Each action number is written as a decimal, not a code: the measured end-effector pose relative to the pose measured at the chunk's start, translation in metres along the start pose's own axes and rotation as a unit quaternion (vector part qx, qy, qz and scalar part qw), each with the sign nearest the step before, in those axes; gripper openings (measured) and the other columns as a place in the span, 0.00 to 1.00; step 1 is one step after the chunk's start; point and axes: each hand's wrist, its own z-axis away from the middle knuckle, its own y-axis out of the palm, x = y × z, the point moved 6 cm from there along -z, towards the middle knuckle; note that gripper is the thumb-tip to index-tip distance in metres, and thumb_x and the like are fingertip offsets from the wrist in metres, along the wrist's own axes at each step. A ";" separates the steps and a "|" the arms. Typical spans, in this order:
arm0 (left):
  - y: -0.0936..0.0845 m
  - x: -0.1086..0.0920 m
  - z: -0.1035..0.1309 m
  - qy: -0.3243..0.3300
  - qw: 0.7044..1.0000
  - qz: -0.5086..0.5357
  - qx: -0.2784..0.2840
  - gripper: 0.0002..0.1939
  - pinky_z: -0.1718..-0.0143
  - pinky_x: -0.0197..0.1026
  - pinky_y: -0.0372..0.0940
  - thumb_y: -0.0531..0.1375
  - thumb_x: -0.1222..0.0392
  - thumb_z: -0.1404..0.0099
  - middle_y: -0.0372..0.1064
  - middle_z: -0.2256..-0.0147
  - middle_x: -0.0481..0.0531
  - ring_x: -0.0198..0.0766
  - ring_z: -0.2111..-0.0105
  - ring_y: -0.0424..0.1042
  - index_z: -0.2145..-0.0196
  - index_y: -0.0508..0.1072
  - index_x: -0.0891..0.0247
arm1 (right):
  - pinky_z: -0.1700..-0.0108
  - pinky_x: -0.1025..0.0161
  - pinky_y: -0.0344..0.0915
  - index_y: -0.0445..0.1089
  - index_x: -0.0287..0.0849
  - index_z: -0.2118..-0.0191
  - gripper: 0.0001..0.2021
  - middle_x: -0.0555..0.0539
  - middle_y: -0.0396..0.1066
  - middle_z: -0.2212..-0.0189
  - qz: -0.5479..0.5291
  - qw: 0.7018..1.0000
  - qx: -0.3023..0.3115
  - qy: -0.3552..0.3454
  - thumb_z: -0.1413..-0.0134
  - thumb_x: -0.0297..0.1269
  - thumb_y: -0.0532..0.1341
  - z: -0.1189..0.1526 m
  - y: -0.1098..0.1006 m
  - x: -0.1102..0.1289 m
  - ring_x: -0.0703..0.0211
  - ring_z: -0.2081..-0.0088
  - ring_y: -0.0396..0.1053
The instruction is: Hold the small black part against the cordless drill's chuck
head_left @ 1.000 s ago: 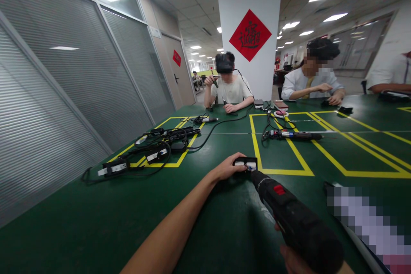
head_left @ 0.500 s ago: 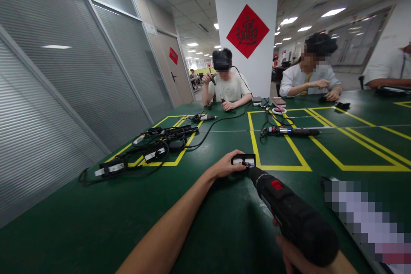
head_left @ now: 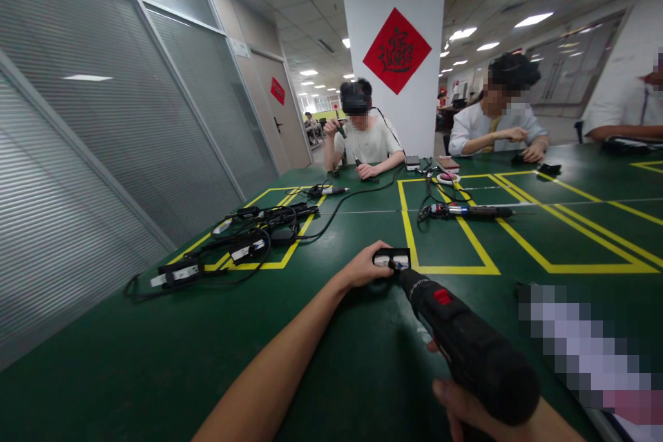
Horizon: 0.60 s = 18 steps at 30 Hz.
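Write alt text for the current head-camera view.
A right hand aims a black power drill with a red switch at a small black box with white parts, steadied by the left hand on a green table.

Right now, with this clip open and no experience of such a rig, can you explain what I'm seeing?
There is no robot: these are a person's own bare hands, seen by one camera worn on the head, looking forward and down. The left hand steadies a small black case with white parts inside. The right hand grips a black power drill, its tip at the case. On the green table, marked with yellow tape, lie a pile of black devices and cables to the left and a pen-like tool farther back. Across the table sit other people wearing headsets. The item at lower right is pixelated, so I cannot identify it.
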 end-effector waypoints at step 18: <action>-0.001 0.004 -0.002 0.024 0.999 -0.021 0.008 0.25 0.65 0.36 0.61 0.61 0.63 0.51 0.66 0.62 0.50 0.35 0.66 0.65 0.54 0.62 0.64 | 0.68 0.58 0.68 0.68 0.43 0.58 0.15 0.48 0.75 0.77 -0.001 0.998 -0.047 -0.039 0.54 0.41 0.60 -0.006 -0.006 -0.013 0.55 0.76 0.72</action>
